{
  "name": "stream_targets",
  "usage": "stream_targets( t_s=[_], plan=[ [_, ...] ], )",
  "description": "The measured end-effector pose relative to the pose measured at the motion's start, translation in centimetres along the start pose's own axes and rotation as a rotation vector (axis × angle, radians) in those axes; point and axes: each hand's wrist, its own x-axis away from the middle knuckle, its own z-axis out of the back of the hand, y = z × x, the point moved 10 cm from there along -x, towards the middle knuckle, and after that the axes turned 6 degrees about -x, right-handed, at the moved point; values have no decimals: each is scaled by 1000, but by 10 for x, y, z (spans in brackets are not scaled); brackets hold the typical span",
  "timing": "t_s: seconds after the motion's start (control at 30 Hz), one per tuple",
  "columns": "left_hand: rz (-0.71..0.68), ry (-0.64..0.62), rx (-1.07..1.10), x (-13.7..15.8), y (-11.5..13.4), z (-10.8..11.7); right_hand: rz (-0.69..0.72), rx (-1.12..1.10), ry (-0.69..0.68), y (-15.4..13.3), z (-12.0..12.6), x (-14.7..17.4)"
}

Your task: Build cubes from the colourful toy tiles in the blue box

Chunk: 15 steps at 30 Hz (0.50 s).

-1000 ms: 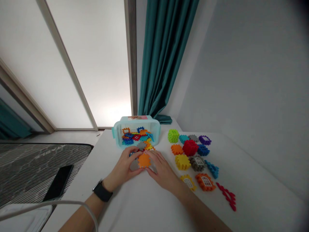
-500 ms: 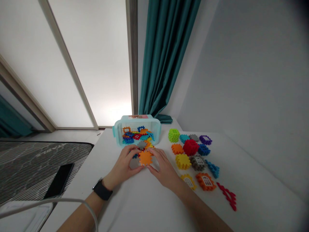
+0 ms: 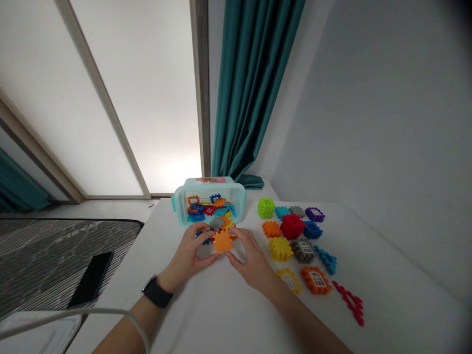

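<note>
Together, left hand (image 3: 189, 253) and right hand (image 3: 253, 260) clamp the orange piece (image 3: 222, 242) between their fingertips.

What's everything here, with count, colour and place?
Table: 1, white, centre
Bin: 1, turquoise, table's far side
Jumbled pieces: many, multicoloured, in and before bin
Orange piece: 1, orange, before bin
Piece groups: about 13, multicoloured, table's right
Curtains: 2, teal, back and far left
Panels: several, white, left
Wall: 1, grey, right
Rug: 1, grey, left
Slab: 1, black, lower left
Cable: 1, pale, lower left
Unclear object: 1, white, bottom left
Watch: 1, black, left wrist
Left hand, right hand: 2, bare, holding orange piece
</note>
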Motion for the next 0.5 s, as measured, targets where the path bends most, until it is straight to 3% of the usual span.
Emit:
stream_targets(
  t_s=[0.5],
  plan=[
    [38,19,46,-2,-2,1,94,68,18,-7,1,3]
  ],
)
